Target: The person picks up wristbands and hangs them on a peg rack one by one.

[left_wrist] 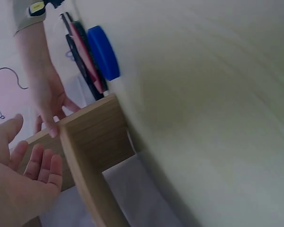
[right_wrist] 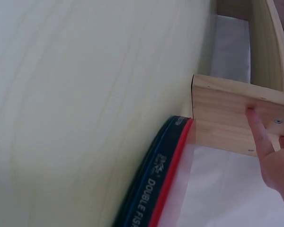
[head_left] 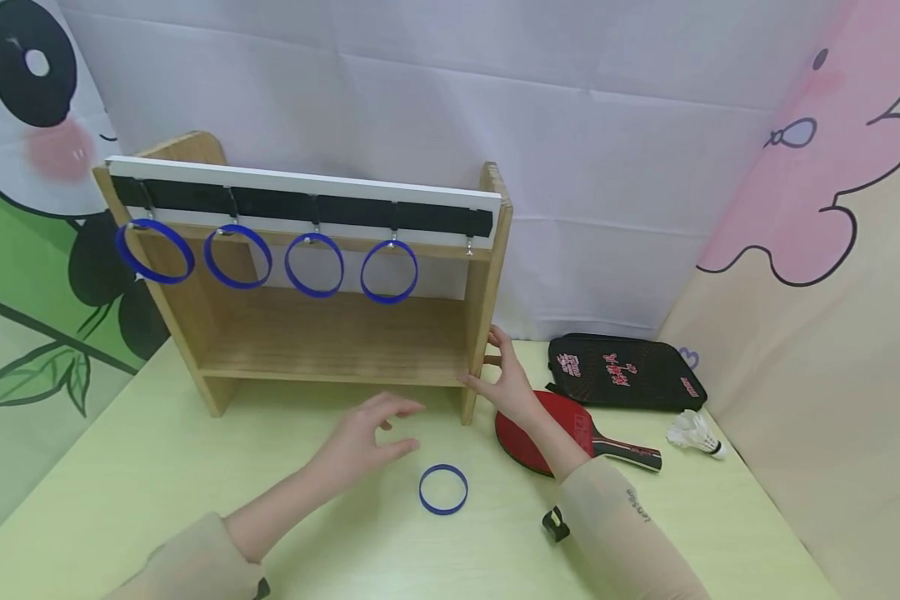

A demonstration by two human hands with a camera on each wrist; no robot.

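A wooden shelf rack (head_left: pixel 345 333) stands on the table, with a white and black strip (head_left: pixel 307 204) along its top front. Several blue rings (head_left: pixel 388 302) hang from hooks on that strip; the rightmost hook (head_left: pixel 469 246) bears no ring. My right hand (head_left: pixel 512 387) touches the rack's right side panel (right_wrist: pixel 222 106), thumb at the front edge, other fingers extended along the outer face. Before the rack, my left hand (head_left: pixel 360 433) hovers with loosely bent fingers, holding nothing. Just right of it a loose blue ring (head_left: pixel 423 500) lies on the table.
A red table tennis paddle (head_left: pixel 525 446) lies partly under my right forearm. Behind it is a black zip case (head_left: pixel 622 371), with a white shuttlecock (head_left: pixel 693 433) to the right. A white cloth backdrop (head_left: pixel 585 167) hangs behind the rack.
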